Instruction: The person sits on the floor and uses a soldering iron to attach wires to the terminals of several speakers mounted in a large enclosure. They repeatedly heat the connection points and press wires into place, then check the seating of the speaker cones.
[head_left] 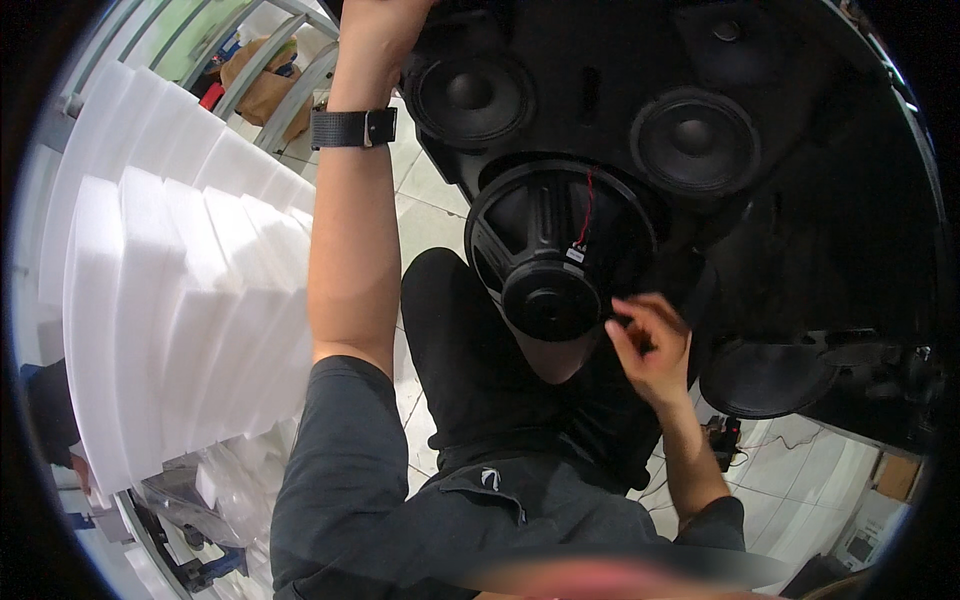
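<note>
A large black loudspeaker driver (553, 302) stands tilted, back side toward me, at the edge of a black speaker cabinet (590, 130). Its frame ribs and round magnet show, with a red wire (588, 205) and a small white tag (575, 254) on it. Right beside the magnet is my right hand (652, 348), slightly blurred; its thumb and forefinger are bent and apart, and I see nothing between them. My left arm reaches up to the cabinet's left edge. There my left hand (382, 30) runs to the top of the picture, its fingers hidden.
Two smaller round speakers (696, 140) are set in the cabinet, and another large driver (770, 378) lies at the right. Stacked white foam sheets (180, 300) fill the left side. Metal rails (265, 75) stand behind them. A cardboard box (898, 476) sits at the lower right on the tiled floor.
</note>
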